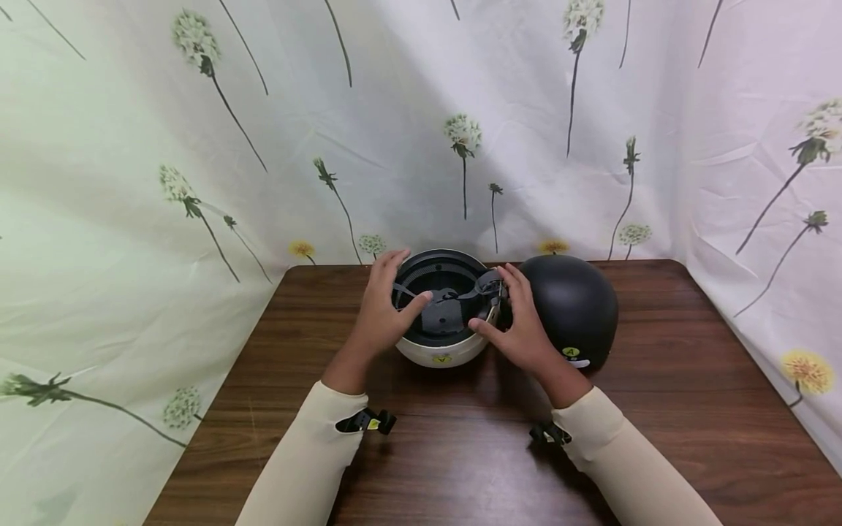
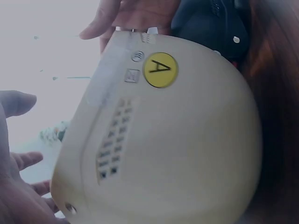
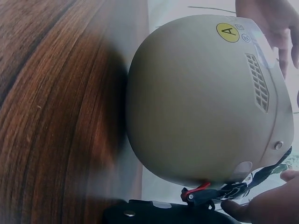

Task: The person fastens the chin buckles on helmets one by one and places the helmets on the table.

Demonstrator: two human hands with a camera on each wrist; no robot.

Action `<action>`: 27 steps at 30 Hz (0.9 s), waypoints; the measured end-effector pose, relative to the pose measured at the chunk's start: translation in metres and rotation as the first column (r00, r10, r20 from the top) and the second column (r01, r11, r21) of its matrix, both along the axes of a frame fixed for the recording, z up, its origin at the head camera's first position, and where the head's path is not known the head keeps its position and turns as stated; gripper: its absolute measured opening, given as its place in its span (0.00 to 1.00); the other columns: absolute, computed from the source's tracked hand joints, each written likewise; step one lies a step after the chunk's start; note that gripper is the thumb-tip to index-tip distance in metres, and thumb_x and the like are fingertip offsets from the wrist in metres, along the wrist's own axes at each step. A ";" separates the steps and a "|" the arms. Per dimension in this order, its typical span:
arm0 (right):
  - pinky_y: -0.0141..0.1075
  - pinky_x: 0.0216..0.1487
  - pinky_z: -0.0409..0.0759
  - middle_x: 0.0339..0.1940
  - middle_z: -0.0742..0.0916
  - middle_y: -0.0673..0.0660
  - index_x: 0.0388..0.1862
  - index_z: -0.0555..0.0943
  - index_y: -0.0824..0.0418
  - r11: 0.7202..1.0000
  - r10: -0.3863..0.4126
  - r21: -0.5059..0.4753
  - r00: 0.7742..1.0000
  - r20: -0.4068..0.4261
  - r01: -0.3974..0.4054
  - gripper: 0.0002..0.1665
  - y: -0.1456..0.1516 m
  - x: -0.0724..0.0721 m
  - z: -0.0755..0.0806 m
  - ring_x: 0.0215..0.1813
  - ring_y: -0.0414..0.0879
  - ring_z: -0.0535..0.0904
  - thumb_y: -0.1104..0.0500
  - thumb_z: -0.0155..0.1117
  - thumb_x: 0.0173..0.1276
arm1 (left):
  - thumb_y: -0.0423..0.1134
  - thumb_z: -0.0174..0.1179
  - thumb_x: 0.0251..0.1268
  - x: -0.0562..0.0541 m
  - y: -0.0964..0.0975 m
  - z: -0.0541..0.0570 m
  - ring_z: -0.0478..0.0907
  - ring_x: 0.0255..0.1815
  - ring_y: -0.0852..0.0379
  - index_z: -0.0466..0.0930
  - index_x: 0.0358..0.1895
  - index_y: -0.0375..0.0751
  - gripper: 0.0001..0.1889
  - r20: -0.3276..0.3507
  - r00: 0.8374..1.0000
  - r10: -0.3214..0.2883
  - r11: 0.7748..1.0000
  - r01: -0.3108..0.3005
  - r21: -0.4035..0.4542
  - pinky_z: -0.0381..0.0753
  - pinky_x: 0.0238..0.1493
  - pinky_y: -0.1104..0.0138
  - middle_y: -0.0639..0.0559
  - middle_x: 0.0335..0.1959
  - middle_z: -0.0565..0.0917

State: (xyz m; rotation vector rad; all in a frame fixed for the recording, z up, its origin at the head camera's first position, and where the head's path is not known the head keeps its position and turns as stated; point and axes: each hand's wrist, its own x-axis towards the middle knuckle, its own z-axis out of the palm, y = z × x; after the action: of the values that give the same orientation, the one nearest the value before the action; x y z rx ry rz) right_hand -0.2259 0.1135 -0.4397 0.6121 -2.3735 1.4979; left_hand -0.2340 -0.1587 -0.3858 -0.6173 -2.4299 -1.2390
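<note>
A cream-white helmet (image 1: 437,356) sits upside down on the table, its dark lining facing up. In the right wrist view its shell (image 3: 196,102) shows a yellow "A" sticker and a vent grid. My left hand (image 1: 384,310) is at the helmet's left rim, fingers and thumb spread apart. At the right rim my right hand (image 1: 522,332) spreads its thumb and fingers beside the grey chin strap (image 1: 488,283). A buckle with a red tab (image 3: 198,190) hangs outside the shell. Whether the right fingers touch the strap cannot be made out.
A matte black helmet (image 1: 569,307) stands dome-up just right of the white one, close against the right hand. Both are near the back edge of the brown wooden table (image 1: 447,453). A floral curtain (image 1: 408,146) hangs behind and along the sides.
</note>
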 end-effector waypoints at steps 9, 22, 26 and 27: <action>0.62 0.78 0.61 0.88 0.46 0.56 0.88 0.50 0.49 1.000 0.014 -0.012 1.000 0.014 -0.014 0.56 0.000 -0.001 0.005 0.86 0.58 0.50 0.49 0.74 0.72 | 0.54 0.64 0.72 -0.011 0.019 0.019 0.60 0.80 0.40 0.63 0.81 0.45 0.39 0.080 0.996 -0.046 0.991 0.055 -0.124 0.63 0.75 0.37 0.41 0.81 0.58; 0.63 0.77 0.62 0.88 0.47 0.57 0.88 0.50 0.52 1.000 0.007 -0.001 1.000 -0.001 -0.007 0.57 0.001 -0.003 0.011 0.86 0.59 0.51 0.46 0.74 0.71 | 0.53 0.65 0.75 -0.030 0.052 0.035 0.69 0.75 0.41 0.67 0.79 0.45 0.36 0.250 0.968 -0.027 0.949 0.104 -0.297 0.70 0.72 0.44 0.41 0.80 0.64; 0.64 0.77 0.61 0.88 0.47 0.57 0.88 0.50 0.52 1.000 0.010 -0.001 1.000 -0.006 -0.010 0.58 0.001 -0.003 0.010 0.86 0.59 0.51 0.46 0.75 0.70 | 0.54 0.65 0.75 -0.037 0.061 0.034 0.73 0.72 0.40 0.69 0.78 0.46 0.35 0.308 0.951 -0.003 0.941 0.107 -0.321 0.73 0.71 0.46 0.44 0.79 0.67; 0.64 0.77 0.61 0.88 0.48 0.57 0.88 0.50 0.52 1.000 0.010 0.001 1.000 -0.006 -0.010 0.59 0.000 -0.004 0.010 0.86 0.59 0.51 0.46 0.76 0.70 | 0.54 0.65 0.74 -0.039 0.063 0.034 0.73 0.73 0.41 0.70 0.78 0.46 0.34 0.318 0.948 0.003 0.938 0.108 -0.330 0.72 0.71 0.46 0.45 0.79 0.68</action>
State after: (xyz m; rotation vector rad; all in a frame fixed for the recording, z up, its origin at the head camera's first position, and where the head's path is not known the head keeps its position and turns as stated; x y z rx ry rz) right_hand -0.2296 0.1140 -0.4298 0.6282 -2.3701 1.4976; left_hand -0.2727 -0.0952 -0.3519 -0.6200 -2.9542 -0.9992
